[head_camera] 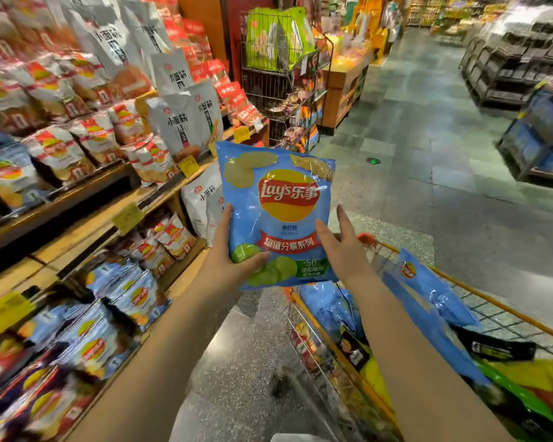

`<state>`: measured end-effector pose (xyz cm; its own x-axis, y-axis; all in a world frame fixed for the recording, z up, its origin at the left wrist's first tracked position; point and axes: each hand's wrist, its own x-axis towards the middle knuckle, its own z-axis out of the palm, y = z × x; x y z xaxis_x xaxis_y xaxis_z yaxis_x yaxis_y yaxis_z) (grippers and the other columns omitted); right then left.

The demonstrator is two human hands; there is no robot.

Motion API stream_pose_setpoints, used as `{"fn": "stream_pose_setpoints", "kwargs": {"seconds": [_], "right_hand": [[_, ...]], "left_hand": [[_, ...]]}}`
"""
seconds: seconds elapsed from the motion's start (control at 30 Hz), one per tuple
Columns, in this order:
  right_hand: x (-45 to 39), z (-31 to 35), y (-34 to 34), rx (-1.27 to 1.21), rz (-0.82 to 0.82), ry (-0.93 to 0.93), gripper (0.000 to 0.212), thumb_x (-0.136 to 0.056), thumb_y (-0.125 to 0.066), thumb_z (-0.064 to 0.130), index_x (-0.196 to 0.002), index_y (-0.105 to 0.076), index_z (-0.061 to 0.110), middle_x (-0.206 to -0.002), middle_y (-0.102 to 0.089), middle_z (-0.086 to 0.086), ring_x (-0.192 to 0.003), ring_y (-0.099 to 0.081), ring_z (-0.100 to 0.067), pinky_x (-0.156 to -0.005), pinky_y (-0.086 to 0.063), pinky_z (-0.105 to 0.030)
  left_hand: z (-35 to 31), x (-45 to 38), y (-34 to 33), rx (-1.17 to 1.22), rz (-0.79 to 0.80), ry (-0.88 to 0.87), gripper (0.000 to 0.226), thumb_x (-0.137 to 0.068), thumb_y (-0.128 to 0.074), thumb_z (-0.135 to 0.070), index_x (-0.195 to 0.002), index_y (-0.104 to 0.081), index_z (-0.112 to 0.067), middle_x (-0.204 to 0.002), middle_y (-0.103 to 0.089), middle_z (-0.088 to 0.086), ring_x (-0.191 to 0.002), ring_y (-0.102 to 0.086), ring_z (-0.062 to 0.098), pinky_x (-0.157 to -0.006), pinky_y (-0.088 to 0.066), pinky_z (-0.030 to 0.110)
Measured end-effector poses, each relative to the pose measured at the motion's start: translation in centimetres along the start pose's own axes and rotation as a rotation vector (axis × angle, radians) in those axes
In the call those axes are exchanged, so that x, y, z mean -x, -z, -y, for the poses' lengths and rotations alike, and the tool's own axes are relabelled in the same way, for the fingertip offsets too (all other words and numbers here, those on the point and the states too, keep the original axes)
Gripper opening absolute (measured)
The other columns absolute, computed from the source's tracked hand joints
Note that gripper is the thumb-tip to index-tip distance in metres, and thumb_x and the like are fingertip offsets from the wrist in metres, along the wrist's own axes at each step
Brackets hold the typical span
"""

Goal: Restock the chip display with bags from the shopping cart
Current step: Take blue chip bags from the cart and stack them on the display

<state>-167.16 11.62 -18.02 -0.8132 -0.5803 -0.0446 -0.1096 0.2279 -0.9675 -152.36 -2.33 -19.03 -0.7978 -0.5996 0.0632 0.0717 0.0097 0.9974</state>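
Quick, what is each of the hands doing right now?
Left hand: grips the blue chip bag at its lower left corner.
Right hand: open, fingers straight against the bag's right edge.

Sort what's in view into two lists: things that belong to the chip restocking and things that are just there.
Part of the job:
- blue Lay's bag, held by the left hand, right hand at its edge
- shopping cart with more bags
- chip shelves on the left

Just there:
- wire rack with green bags
- wooden counter
- dark shelving across the aisle
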Motion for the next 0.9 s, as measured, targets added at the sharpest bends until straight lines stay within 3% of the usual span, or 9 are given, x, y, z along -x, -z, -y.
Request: {"fn": "stream_pose_setpoints", "kwargs": {"seconds": [0.1, 0.27, 0.37, 0.43, 0.53, 0.6, 0.7, 0.77, 0.9], "right_hand": [[3.2, 0.2, -2.9, -0.064, 0.055, -0.024, 0.069, -0.095, -0.053, 0.038, -0.152, -0.015, 0.026, -0.1, -0.052, 0.006, -0.107, -0.054, -0.016, -0.084, -0.043, -0.028], [8.8, 0.8, -7.8, -0.143, 0.179, -0.093, 0.071, -0.091, -0.061, 0.033, -0.149, -0.026, 0.013, -0.14, -0.046, -0.006, -0.126, -0.048, -0.023, -0.098, -0.045, -0.031], [11.0, 0.4, -9.6, -0.161, 0.248, -0.124, 0.098, -0.062, -0.077, 0.066, -0.139, -0.046, 0.014, -0.135, -0.054, -0.004, -0.12, -0.055, -0.022, -0.101, -0.047, -0.042], [11.9, -0.3, -10.7, -0.149, 0.308, -0.128, 0.104, -0.048, -0.073, 0.08, -0.131, -0.055, 0.02, -0.127, -0.061, -0.001, -0.115, -0.059, -0.022, -0.098, -0.048, -0.044], [15.8, 2.1, -11.8, -0.214, 0.44, -0.152, 0.059, -0.083, -0.059, 0.057, -0.126, -0.058, 0.017, -0.117, -0.067, -0.002, -0.106, -0.065, -0.023, -0.093, -0.052, -0.041], [17.2, 2.4, -12.1, -0.244, 0.523, -0.155, 0.04, -0.096, -0.047, 0.041, -0.126, -0.057, 0.015, -0.119, -0.066, -0.004, -0.102, -0.065, -0.021, -0.093, -0.052, -0.04], [19.7, 2.8, -12.3, -0.292, 0.647, -0.134, 0.042, -0.096, -0.047, 0.039, -0.128, -0.055, 0.014, -0.12, -0.066, -0.008, -0.1, -0.067, -0.022, -0.091, -0.054, -0.041], [21.4, 2.5, -12.2, -0.29, 0.738, -0.143, 0.056, -0.087, -0.054, 0.045, -0.132, -0.053, 0.013, -0.122, -0.065, -0.01, -0.106, -0.065, -0.027, -0.095, -0.051, -0.047], [24.9, 0.8, -12.0, -0.252, 0.873, -0.164, 0.071, -0.074, -0.071, 0.056, -0.13, -0.055, 0.016, -0.119, -0.067, -0.006, -0.106, -0.065, -0.028, -0.099, -0.047, -0.049]], "left_hand": [[0.2, 4.7, 3.4, -0.017, -0.042, -0.004, 0.094, -0.082, -0.07, -0.005, -0.146, -0.014, -0.043, -0.127, -0.045, -0.025, -0.093, -0.065, -0.007, -0.066, -0.055, 0.018], [0.1, 12.5, 8.4, -0.087, -0.111, 0.005, 0.09, -0.07, -0.082, -0.031, -0.122, -0.023, -0.073, -0.15, -0.034, -0.013, -0.125, -0.053, 0.014, -0.092, -0.053, 0.044], [-0.1, 16.5, 10.2, -0.048, -0.169, 0.02, 0.089, -0.071, -0.084, -0.03, -0.122, -0.025, -0.073, -0.148, -0.04, -0.009, -0.12, -0.058, 0.018, -0.09, -0.053, 0.048], [-0.6, 19.2, 10.8, -0.014, -0.205, 0.033, 0.092, -0.072, -0.079, -0.024, -0.13, -0.021, -0.066, -0.145, -0.044, -0.008, -0.114, -0.062, 0.018, -0.087, -0.055, 0.047], [-1.3, 23.1, 11.4, -0.025, -0.267, 0.022, 0.099, -0.072, -0.073, -0.019, -0.145, -0.014, -0.049, -0.14, -0.049, -0.009, -0.109, -0.064, 0.015, -0.083, -0.057, 0.041], [-1.7, 25.8, 11.4, -0.036, -0.323, 0.015, 0.101, -0.072, -0.075, -0.019, -0.147, -0.013, -0.047, -0.141, -0.048, -0.01, -0.112, -0.063, 0.016, -0.086, -0.056, 0.045], [-2.4, 29.7, 10.7, -0.041, -0.419, 0.007, 0.098, -0.077, -0.077, -0.012, -0.143, -0.015, -0.049, -0.137, -0.051, -0.012, -0.111, -0.064, 0.016, -0.081, -0.058, 0.04], [-2.8, 32.6, 9.7, -0.032, -0.5, 0.001, 0.093, -0.08, -0.072, -0.007, -0.142, -0.016, -0.047, -0.133, -0.051, -0.015, -0.108, -0.064, 0.011, -0.073, -0.058, 0.028], [-2.8, 38.9, 7.2, -0.024, -0.606, 0.047, 0.088, -0.081, -0.071, -0.01, -0.136, -0.018, -0.052, -0.123, -0.057, -0.017, -0.098, -0.068, 0.007, -0.068, -0.057, 0.024]]}}
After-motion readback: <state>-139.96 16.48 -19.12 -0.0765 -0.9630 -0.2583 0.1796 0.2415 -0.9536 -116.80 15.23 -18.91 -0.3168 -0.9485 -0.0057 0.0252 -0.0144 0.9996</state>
